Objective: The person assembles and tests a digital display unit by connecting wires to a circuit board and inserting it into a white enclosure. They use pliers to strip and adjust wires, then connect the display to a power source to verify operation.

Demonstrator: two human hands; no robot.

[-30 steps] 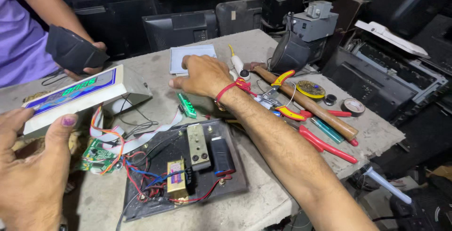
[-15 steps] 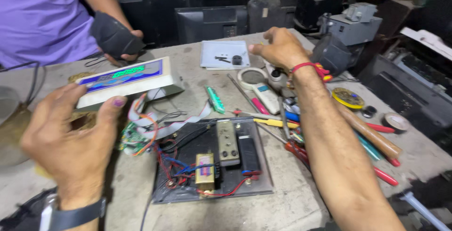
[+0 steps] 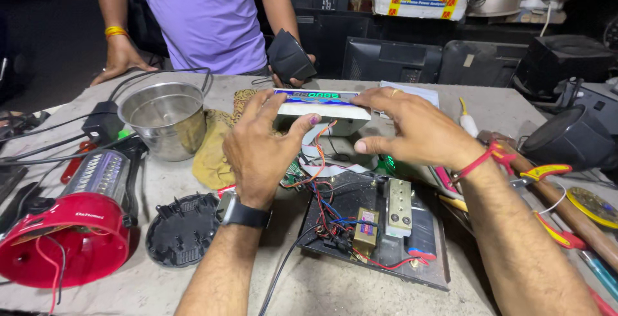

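Display module (image 3: 320,105), flat white casing: behind the open chassis tray (image 3: 380,239) on the desk (image 3: 335,290), tethered by thin wires. Left hand (image 3: 257,145) and right hand (image 3: 415,129) clasp its ends. Likely light, rigid, fragile; hold by casing edges.

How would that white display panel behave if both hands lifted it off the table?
The display panel looks like a thin rigid plastic shell, so probably stiff and light. Coloured wires run from it down to the circuit tray, so it would likely tug on them when lifted. Both the left hand and right hand grip its ends, which suggests it needs care.
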